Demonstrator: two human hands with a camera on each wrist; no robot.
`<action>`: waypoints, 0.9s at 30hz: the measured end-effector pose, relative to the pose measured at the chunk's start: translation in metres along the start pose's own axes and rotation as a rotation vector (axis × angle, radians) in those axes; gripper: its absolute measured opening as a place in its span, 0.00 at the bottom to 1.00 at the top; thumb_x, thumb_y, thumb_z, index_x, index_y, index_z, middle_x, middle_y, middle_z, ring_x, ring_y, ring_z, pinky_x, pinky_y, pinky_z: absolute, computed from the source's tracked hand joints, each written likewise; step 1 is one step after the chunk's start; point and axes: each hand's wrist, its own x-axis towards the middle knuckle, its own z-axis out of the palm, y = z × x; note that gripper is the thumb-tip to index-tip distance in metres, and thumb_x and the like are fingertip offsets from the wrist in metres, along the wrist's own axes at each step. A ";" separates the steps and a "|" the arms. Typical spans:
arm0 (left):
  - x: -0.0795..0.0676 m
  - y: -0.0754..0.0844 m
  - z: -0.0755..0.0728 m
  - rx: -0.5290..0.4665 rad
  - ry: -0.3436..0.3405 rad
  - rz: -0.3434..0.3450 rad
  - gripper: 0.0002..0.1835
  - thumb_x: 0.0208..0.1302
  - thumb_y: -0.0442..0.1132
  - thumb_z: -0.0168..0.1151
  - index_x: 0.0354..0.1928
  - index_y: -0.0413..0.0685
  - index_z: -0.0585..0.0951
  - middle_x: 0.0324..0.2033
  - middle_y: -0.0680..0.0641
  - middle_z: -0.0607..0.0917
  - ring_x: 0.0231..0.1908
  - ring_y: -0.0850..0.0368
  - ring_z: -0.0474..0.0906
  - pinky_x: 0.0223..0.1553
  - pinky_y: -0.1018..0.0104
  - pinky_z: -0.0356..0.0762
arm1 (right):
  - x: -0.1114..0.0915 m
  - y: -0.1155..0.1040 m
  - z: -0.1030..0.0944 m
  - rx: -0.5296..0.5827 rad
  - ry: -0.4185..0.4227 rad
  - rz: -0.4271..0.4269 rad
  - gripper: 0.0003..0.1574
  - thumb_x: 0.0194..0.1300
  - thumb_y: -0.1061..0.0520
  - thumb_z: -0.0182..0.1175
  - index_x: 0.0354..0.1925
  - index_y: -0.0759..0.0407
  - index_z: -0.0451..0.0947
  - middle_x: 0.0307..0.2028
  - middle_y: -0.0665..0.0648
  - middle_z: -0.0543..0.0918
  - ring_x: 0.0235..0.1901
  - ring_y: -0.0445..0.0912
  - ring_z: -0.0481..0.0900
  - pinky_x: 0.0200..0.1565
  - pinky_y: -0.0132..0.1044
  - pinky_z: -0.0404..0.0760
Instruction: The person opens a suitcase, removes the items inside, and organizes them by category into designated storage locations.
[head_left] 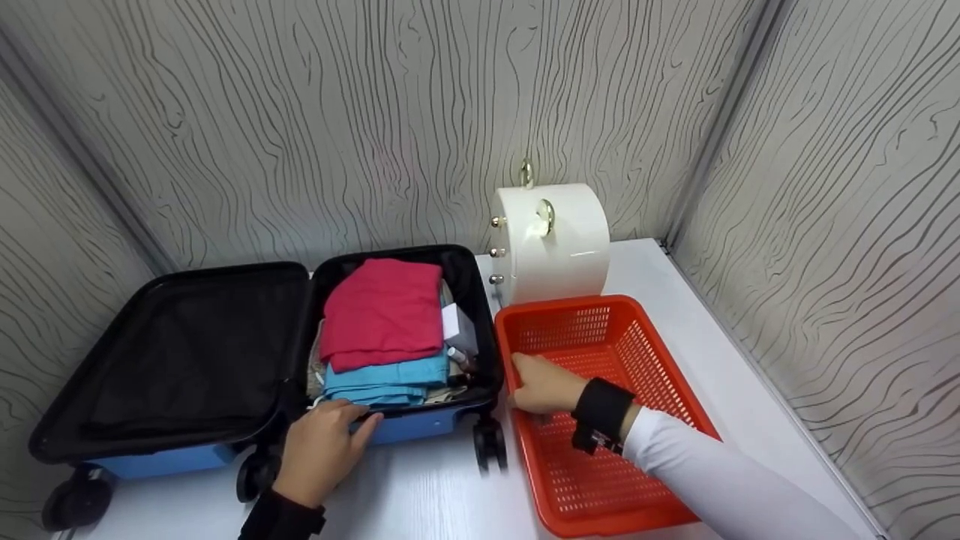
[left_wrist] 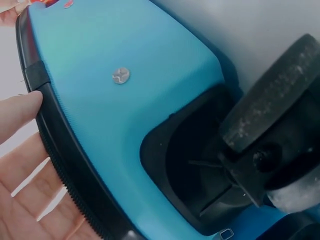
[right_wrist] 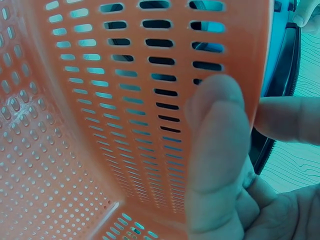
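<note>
An opened suitcase (head_left: 439, 424) with a blue shell and black lining lies on the left. In its right half are a folded red garment (head_left: 386, 311), light blue folded clothing (head_left: 390, 375), a small white box (head_left: 459, 330) and a small tube (head_left: 457, 356). My left hand (head_left: 322, 446) grips the front rim of that half; in the left wrist view the thumb (left_wrist: 22, 112) rests against the black zippered edge. My right hand (head_left: 547, 386) holds the left wall of an orange-red plastic basket (head_left: 600, 517), thumb (right_wrist: 217, 150) inside and fingers outside.
A cream-white rounded case (head_left: 559, 247) with gold-coloured fittings stands behind the basket. Suitcase wheels (head_left: 490, 444) stick out at the front. The white table (head_left: 442, 495) is enclosed by wood-grain patterned panels (head_left: 375, 112) at the back and sides.
</note>
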 end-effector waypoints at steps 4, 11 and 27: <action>0.001 0.000 -0.001 0.005 -0.015 -0.004 0.08 0.66 0.47 0.78 0.39 0.52 0.94 0.34 0.50 0.90 0.35 0.53 0.88 0.37 0.52 0.87 | 0.002 0.001 0.000 0.012 -0.004 0.009 0.17 0.61 0.66 0.64 0.48 0.63 0.73 0.29 0.57 0.80 0.16 0.46 0.77 0.16 0.38 0.79; 0.004 0.000 -0.003 -0.005 -0.042 -0.013 0.08 0.66 0.47 0.78 0.38 0.52 0.93 0.33 0.50 0.90 0.34 0.54 0.87 0.36 0.53 0.86 | 0.009 0.002 -0.002 0.000 0.010 0.040 0.18 0.62 0.67 0.63 0.51 0.63 0.73 0.30 0.59 0.81 0.15 0.46 0.78 0.18 0.45 0.84; 0.079 -0.014 -0.054 -0.405 -0.069 -0.162 0.19 0.76 0.45 0.70 0.57 0.37 0.87 0.48 0.39 0.92 0.43 0.48 0.88 0.44 0.54 0.86 | 0.025 -0.030 -0.040 0.046 0.124 0.099 0.41 0.76 0.55 0.67 0.78 0.69 0.66 0.19 0.50 0.78 0.16 0.42 0.75 0.25 0.35 0.81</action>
